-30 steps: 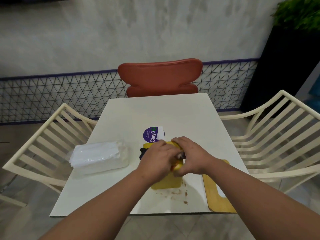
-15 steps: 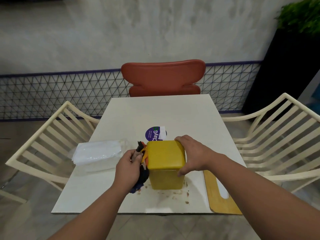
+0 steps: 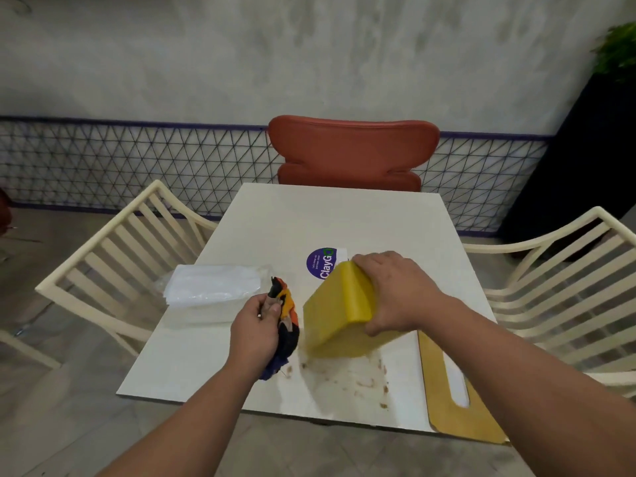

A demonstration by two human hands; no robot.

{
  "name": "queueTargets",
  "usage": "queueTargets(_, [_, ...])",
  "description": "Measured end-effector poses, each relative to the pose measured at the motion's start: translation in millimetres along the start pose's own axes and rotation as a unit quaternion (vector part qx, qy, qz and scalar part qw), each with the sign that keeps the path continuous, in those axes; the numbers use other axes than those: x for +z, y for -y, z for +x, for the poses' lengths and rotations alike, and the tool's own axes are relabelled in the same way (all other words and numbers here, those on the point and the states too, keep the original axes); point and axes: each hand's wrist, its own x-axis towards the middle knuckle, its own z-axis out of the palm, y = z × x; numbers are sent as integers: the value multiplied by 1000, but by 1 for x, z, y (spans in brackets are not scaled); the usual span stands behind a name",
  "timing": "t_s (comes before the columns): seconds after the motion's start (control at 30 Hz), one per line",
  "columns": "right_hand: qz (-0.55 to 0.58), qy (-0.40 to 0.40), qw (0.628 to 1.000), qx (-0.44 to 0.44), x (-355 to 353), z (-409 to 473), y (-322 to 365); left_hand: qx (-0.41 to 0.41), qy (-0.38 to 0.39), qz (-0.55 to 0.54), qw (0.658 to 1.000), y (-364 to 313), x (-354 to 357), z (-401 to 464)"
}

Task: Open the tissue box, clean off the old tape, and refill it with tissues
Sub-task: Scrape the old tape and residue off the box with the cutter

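Gripping the tilted yellow tissue box over its top edge, the right hand has its fingers curled shut — fingertips hidden behind it. The left hand closes around a dark-and-orange cloth just beside the box. Beyond those fingers lies a clear-wrapped tissue pack; brown crumbs dot the counter below — their nature unclear.

The box looks like smooth, matt yellow plastic. The cloth is soft fabric. Clear glossy plastic wraps the tissues. The table is smooth; the lid looks wooden.
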Motion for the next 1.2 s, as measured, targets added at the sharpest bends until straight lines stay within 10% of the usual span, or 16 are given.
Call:
queueTargets(0.3, [293, -55, 951, 88, 43, -42, -37, 76, -7, 130, 989, -8, 23, 4])
queueTargets(0.73, [387, -123, 903, 138, 93, -68, -37, 355, 56, 237, 903, -29, 95, -54])
queueTargets(0.93, [379, -106, 912, 118, 89, -67, -37, 201, -49, 259, 943, -1, 43, 1])
queueTargets(1.2, [372, -108, 917, 96, 86, -59, -30, 379, 73, 241, 891, -28, 85, -46])
